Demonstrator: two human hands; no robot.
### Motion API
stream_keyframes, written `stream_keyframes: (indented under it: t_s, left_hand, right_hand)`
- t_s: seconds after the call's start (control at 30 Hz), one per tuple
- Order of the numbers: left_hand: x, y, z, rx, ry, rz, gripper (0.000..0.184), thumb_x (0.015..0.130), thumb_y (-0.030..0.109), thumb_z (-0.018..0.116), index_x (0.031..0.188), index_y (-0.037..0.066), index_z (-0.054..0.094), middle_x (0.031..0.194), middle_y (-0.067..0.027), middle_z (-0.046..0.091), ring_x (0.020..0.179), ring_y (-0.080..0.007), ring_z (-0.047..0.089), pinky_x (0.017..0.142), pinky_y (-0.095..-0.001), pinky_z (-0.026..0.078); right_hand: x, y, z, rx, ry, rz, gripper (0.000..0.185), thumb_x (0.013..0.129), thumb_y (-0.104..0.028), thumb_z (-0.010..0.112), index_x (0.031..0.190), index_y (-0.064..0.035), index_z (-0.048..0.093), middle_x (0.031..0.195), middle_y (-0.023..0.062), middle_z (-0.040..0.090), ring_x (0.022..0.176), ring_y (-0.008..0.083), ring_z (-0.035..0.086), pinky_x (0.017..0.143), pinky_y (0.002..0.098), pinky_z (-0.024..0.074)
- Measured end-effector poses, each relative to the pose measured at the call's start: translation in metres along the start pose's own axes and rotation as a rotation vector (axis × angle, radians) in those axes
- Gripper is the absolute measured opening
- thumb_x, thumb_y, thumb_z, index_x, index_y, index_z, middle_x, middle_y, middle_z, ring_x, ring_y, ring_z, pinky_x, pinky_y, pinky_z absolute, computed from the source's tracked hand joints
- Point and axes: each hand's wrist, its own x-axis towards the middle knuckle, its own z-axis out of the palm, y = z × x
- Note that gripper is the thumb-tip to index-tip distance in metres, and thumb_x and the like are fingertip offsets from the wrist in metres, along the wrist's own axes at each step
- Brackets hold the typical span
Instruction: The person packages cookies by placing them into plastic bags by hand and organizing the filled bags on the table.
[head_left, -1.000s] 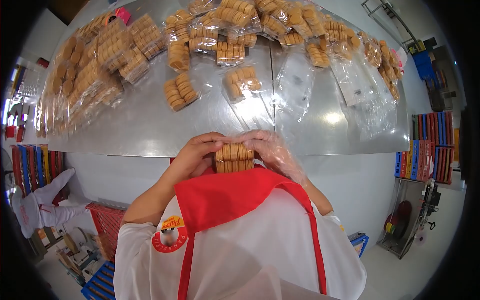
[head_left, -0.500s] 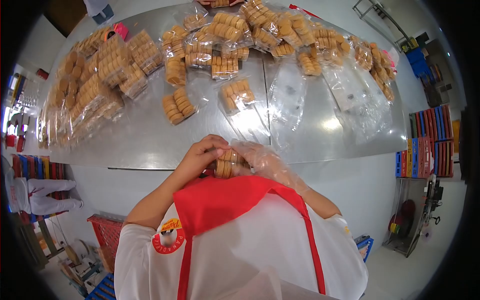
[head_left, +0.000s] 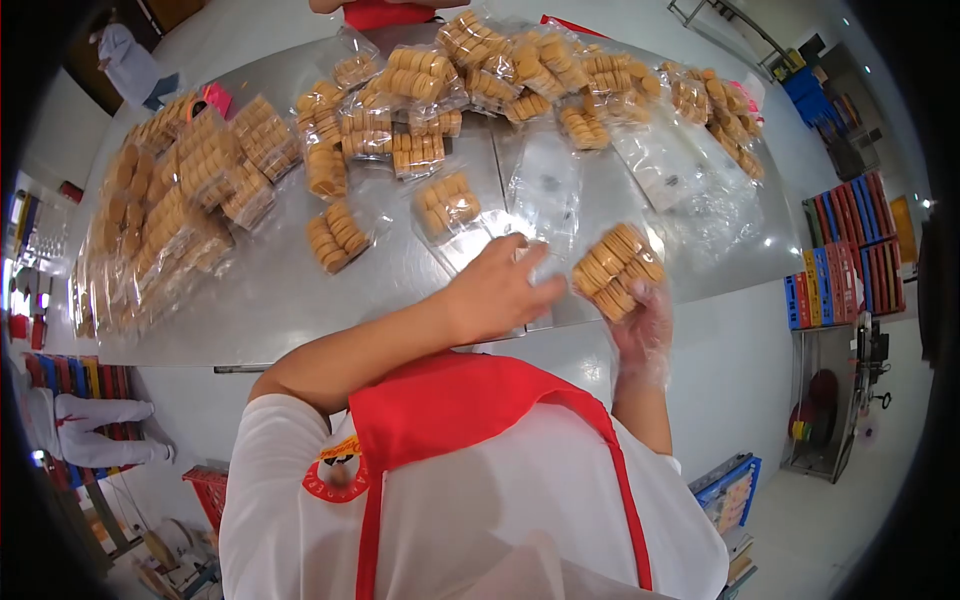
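My right hand [head_left: 648,325], in a clear plastic glove, grips a clear bag of round cookies [head_left: 618,268] above the table's front edge. The cookies lie in rows inside the bag. To its left, my bare left hand [head_left: 505,285] is over the table with fingers apart and nothing in them; its fingertips are slightly blurred. Beyond that hand lie a filled cookie bag [head_left: 447,203] and some flat clear plastic bags [head_left: 547,185]. Another filled cookie bag [head_left: 336,238] rests further left.
Filled cookie bags are heaped at the left [head_left: 165,210] and along the far side of the metal table [head_left: 270,310]. More flat plastic bags [head_left: 690,170] lie at the right. Across the table stands a person in a red apron [head_left: 390,14]. Stacked crates [head_left: 850,250] stand to the right.
My right hand has moved from my chest up and right with the cookie bag. The left hand has let go of the bag and reached forward over the table, its fingers spreading.
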Motion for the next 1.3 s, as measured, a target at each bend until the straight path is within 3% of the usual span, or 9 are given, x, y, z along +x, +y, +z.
stream_keyframes:
  t_s: [0.13, 0.27, 0.37, 0.47, 0.57, 0.67, 0.8, 1.03, 1.3]
  left_hand:
    - [-0.003, 0.004, 0.023, 0.280, -0.322, 0.289, 0.035, 0.080, 0.026, 0.067, 0.112, 0.010, 0.066, 0.129, -0.0101, 0.053, 0.110, -0.0346, 0.051, 0.087, -0.0411, 0.045]
    - [0.003, 0.015, 0.014, 0.319, -0.420, 0.156, 0.031, 0.075, 0.022, 0.065, 0.105, 0.014, 0.070, 0.121, -0.0091, 0.053, 0.098, -0.0295, 0.053, 0.078, -0.0353, 0.046]
    - [-0.006, 0.022, 0.030, 0.310, -0.214, 0.220, 0.020, 0.073, 0.021, 0.066, 0.090, 0.010, 0.072, 0.110, -0.0093, 0.054, 0.087, -0.0264, 0.053, 0.068, -0.0337, 0.047]
    - [-0.006, 0.022, 0.034, 0.246, -0.230, 0.172, 0.015, 0.072, 0.020, 0.067, 0.081, 0.007, 0.070, 0.102, -0.0089, 0.054, 0.082, -0.0256, 0.055, 0.063, -0.0319, 0.047]
    - [0.003, 0.021, 0.018, 0.348, -0.467, 0.121, 0.017, 0.072, 0.019, 0.067, 0.084, 0.007, 0.068, 0.100, -0.0086, 0.054, 0.079, -0.0243, 0.057, 0.063, -0.0313, 0.048]
    - [0.020, 0.022, -0.005, 0.429, -0.451, -0.032, 0.018, 0.073, 0.017, 0.067, 0.087, 0.006, 0.068, 0.102, -0.0100, 0.054, 0.077, -0.0235, 0.060, 0.062, -0.0336, 0.051]
    - [0.060, 0.004, -0.057, 0.139, -0.593, -0.269, 0.035, 0.077, 0.006, 0.062, 0.110, -0.004, 0.062, 0.124, -0.0215, 0.053, 0.089, -0.0363, 0.066, 0.071, -0.0445, 0.056]
    - [0.092, -0.022, -0.096, -0.109, -0.560, -0.164, 0.057, 0.072, -0.004, 0.062, 0.128, -0.007, 0.053, 0.149, -0.0180, 0.042, 0.108, -0.0388, 0.064, 0.085, -0.0445, 0.055]
    - [0.085, 0.008, -0.077, -0.046, -0.769, -0.284, 0.059, 0.075, 0.005, 0.066, 0.130, -0.008, 0.051, 0.150, -0.0203, 0.041, 0.100, -0.0384, 0.066, 0.081, -0.0425, 0.057]
  right_hand:
    - [-0.025, 0.017, -0.044, 0.134, 0.105, 0.102, 0.080, 0.075, -0.013, 0.075, 0.143, 0.0007, 0.037, 0.129, 0.0198, 0.054, 0.117, 0.0376, 0.060, 0.097, 0.0571, 0.0547]
    - [-0.043, 0.047, -0.053, 0.284, 0.193, 0.164, 0.069, 0.080, -0.011, 0.068, 0.141, 0.0004, 0.037, 0.128, 0.0206, 0.053, 0.116, 0.0402, 0.060, 0.097, 0.0589, 0.0541]
    - [-0.042, 0.054, -0.050, 0.358, 0.303, 0.175, 0.062, 0.084, -0.006, 0.061, 0.140, 0.0018, 0.038, 0.128, 0.0204, 0.054, 0.118, 0.0396, 0.059, 0.099, 0.0577, 0.0532]
    - [-0.033, 0.058, -0.058, 0.253, 0.262, 0.066, 0.063, 0.083, -0.008, 0.062, 0.141, 0.0009, 0.038, 0.130, 0.0198, 0.054, 0.119, 0.0376, 0.059, 0.104, 0.0539, 0.0511]
    - [-0.025, 0.048, -0.046, 0.182, 0.205, -0.036, 0.064, 0.083, -0.008, 0.064, 0.140, 0.0022, 0.038, 0.129, 0.0183, 0.055, 0.118, 0.0358, 0.059, 0.103, 0.0515, 0.0511]
    - [-0.019, 0.044, -0.035, 0.070, 0.166, -0.157, 0.067, 0.082, -0.009, 0.068, 0.141, 0.0037, 0.038, 0.129, 0.0157, 0.055, 0.117, 0.0328, 0.060, 0.102, 0.0470, 0.0512]
    - [-0.013, 0.033, 0.017, -0.031, 0.082, -0.327, 0.076, 0.076, -0.006, 0.073, 0.143, 0.0008, 0.038, 0.127, 0.0114, 0.054, 0.116, 0.0241, 0.058, 0.100, 0.0374, 0.0498]
    - [-0.001, 0.067, 0.033, -0.383, -0.099, -0.541, 0.075, 0.079, -0.002, 0.074, 0.146, -0.0038, 0.039, 0.139, 0.0121, 0.051, 0.128, 0.0234, 0.051, 0.108, 0.0368, 0.0428]
    - [0.000, 0.065, 0.029, -0.687, -0.012, -0.102, 0.065, 0.083, 0.004, 0.069, 0.142, -0.0017, 0.041, 0.129, 0.0106, 0.058, 0.118, 0.0165, 0.058, 0.100, 0.0309, 0.0475]
